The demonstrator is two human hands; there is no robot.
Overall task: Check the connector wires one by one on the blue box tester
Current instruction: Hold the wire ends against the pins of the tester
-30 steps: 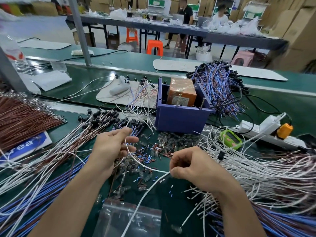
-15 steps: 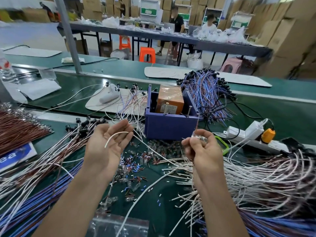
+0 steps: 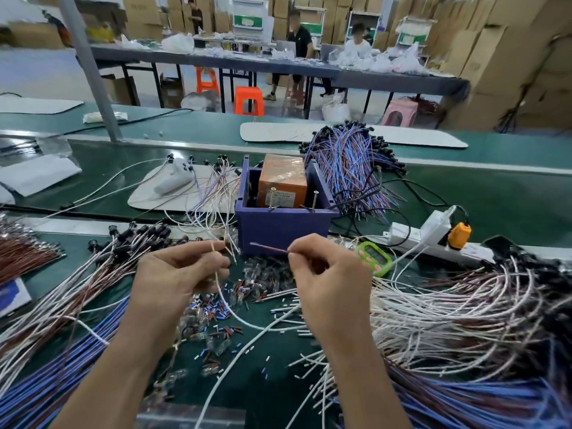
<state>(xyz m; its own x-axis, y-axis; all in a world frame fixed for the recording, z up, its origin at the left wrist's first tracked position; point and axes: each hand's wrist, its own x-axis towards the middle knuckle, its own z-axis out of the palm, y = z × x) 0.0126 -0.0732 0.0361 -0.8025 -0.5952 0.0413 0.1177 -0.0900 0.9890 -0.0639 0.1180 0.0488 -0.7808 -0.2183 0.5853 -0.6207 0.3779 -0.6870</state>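
Just in front of the blue box tester on the green table, we pinched a white wire end in the fingers of our left hand and a reddish lead in those of our right hand, both held short of the box's two upright pins. We judged it best to steady each tip and touch one pin apiece.

Held both forearms forward, hands level and apart. Pinched white wire in left hand, red wire in right hand, fingers curled.
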